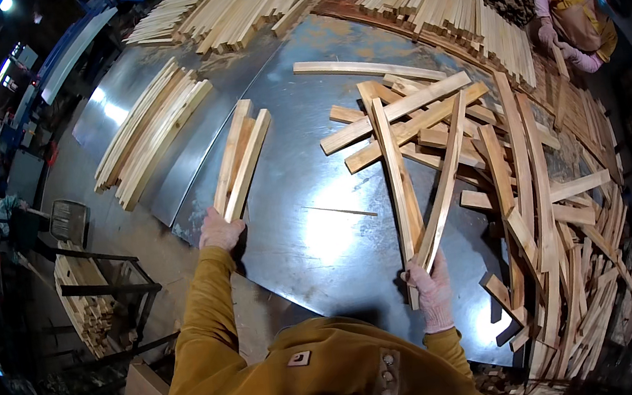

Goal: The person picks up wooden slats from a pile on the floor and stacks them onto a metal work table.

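Dim workshop walls ring a broad, shiny metal desk [312, 229] that mirrors the overhead light. At its left edge the left hand [220, 230], gloved, has its grip closed round the near ends of a small bundle of pale wooden slats [242, 159], which slants up and away across the metal sheet. The right hand [432, 291], also gloved, has its grip pinched on the lower ends of two long thin strips [419, 185]; these fan upward and lean into a loose, crisscrossed heap of slats [432, 116] in the middle right of the desk. Further right, a jumbled mass of offcuts [568, 261] spills along the desk's rim. Neat stacks of sorted slats [150, 131] lie on the left part of the desk, and longer rows [229, 7] are lined up along the far side. Another person [574, 20] in a yellow top works at the far right corner. Below left, a metal rack [92, 304] holds stacked wood pieces.
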### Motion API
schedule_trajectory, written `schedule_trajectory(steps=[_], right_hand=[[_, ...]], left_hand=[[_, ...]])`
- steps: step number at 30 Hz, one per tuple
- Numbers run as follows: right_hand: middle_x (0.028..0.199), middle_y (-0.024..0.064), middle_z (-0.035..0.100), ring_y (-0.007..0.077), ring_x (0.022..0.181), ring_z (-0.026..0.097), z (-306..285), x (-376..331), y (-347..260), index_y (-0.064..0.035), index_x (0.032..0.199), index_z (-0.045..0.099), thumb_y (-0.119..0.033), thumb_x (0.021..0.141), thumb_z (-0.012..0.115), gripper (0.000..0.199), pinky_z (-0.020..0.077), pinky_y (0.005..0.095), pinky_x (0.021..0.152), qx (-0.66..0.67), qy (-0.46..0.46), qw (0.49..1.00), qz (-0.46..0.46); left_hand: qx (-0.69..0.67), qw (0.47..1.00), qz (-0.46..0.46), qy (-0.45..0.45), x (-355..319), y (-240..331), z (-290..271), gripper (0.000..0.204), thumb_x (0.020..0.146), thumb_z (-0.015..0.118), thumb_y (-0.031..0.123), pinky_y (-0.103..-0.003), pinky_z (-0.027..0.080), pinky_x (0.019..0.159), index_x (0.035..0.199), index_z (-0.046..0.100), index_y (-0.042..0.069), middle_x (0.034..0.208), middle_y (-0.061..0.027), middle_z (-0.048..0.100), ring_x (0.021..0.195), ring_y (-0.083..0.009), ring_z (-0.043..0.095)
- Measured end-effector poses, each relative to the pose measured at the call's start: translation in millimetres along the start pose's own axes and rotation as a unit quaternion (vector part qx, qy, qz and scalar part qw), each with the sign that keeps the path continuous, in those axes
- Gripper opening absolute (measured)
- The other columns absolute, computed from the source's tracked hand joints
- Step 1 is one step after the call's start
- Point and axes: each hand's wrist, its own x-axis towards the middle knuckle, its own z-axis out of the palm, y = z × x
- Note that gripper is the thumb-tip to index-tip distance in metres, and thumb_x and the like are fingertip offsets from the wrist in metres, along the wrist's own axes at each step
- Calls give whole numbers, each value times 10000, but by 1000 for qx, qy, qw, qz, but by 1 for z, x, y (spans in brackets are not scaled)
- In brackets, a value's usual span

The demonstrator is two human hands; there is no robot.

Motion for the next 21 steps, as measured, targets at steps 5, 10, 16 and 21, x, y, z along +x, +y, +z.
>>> schedule_trajectory(steps=[5, 10, 16, 21], right_hand=[[919, 41, 522, 117, 754, 536, 11, 3, 10, -39, 1408, 317, -39, 828, 619, 654, 488, 243, 648, 26, -12, 1000, -7], [1002, 30, 540, 90, 780, 526, 18, 6, 22, -24, 1432, 279, -31, 838, 602, 676, 470, 209, 682, -33, -50, 997, -46], [1188, 61, 513, 104, 972, 520, 7, 8, 23, 12, 1444, 216, -1, 829, 616, 734, 453, 234, 839, 8, -43, 997, -56], [1322, 142, 443, 192, 1138, 489, -11, 12, 30, 67, 1422, 203, -65, 844, 638, 736, 404, 296, 973, -64, 1, 991, -118]], left_hand=[[53, 998, -18, 23, -17, 9, -5, 808, 632, 763, 388, -423, 442, 954, 1251, 407, 10, 1213, -203, 519, 1143, -343, 523], [-2, 998, 47, 52, -26, -4, 23, 871, 611, 776, 345, -451, 446, 931, 1274, 336, -7, 1201, -233, 500, 1097, -388, 519], [80, 992, 77, 56, -43, 13, 14, 713, 680, 773, 304, -435, 486, 873, 1205, 374, 33, 1160, -214, 535, 1059, -373, 557], [129, 980, 135, 62, -9, -27, 26, 683, 746, 717, 339, -452, 487, 848, 1244, 360, 38, 1166, -206, 527, 1040, -363, 564]])
